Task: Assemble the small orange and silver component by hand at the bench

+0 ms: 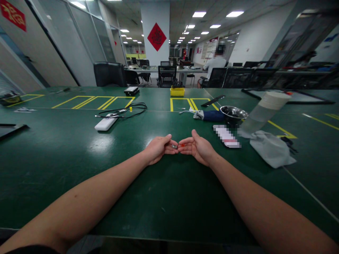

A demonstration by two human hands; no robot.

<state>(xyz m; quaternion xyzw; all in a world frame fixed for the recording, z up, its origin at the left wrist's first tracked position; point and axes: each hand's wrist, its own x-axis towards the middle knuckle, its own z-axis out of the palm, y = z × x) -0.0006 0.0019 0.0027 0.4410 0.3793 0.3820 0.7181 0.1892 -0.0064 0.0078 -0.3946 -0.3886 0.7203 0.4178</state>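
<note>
Both hands meet fingertip to fingertip just above the green table (159, 197), palms turned up and inward. On the outstretched fingers of my left hand (157, 149) lies a small grey metallic piece (174, 146). My right hand (198, 148) carries a small orange-red piece (182, 145) on its fingers, thumb raised. Both pieces are too small to name exactly. A smartphone (226, 136) with a blurred-out screen lies to the right of my right hand. Beyond my left hand are a white power bank (106, 122) and a black cable (137, 106).
At right stand a metal bowl (234, 113), a tilted translucent cylinder (261, 114) and a pale cloth pouch (271, 148). A dark blue pouch (212, 115) lies beside the bowl. Farther back are a yellow basket (177, 92) and a black box (131, 91). A person (215, 65) sits beyond the table.
</note>
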